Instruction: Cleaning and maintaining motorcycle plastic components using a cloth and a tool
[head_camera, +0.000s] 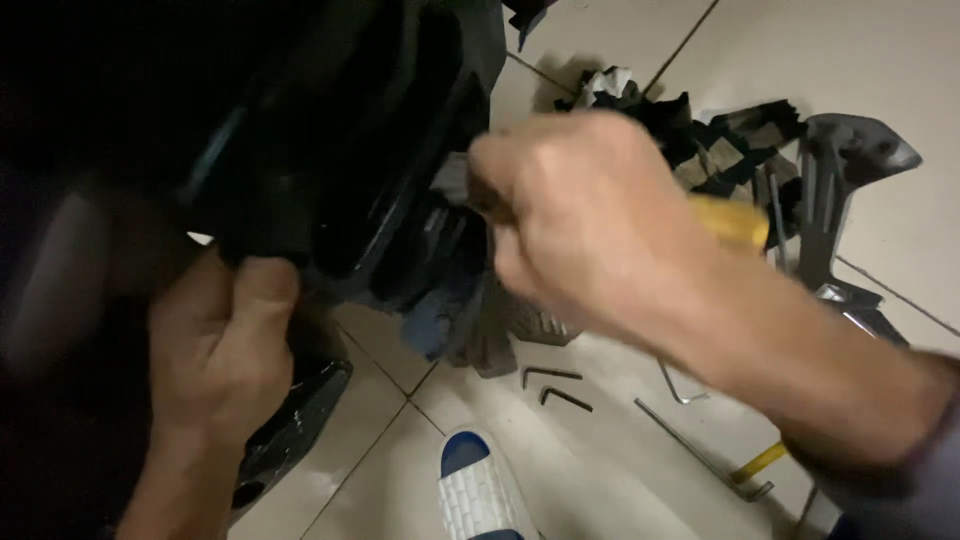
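A large black plastic panel (360, 150), apparently a vehicle body cover, fills the upper left of the view, tilted over a pale tiled floor (880, 60). The left hand (225, 345) curls shut around the panel's lower edge, fingers wrapped under it and thumb on top, bracing it from below. The right hand (585, 215) is closed in a fist around a yellow-handled tool (735, 220), probably a screwdriver; its working end disappears behind the knuckles into the panel's recess, so the contact point cannot be seen. Judging from this grip, the work goes best with the left hand keeping the panel steady while the tool stays square to the fastener, pressed in line and not levered sideways against the plastic. On the floor below lie two small hex keys (555, 385), a longer L-shaped key (700, 455), a grey plastic bracket (835, 190) and a crumpled dark checked cloth (700, 140). A white and blue slipper (480, 490) shows at the bottom edge.
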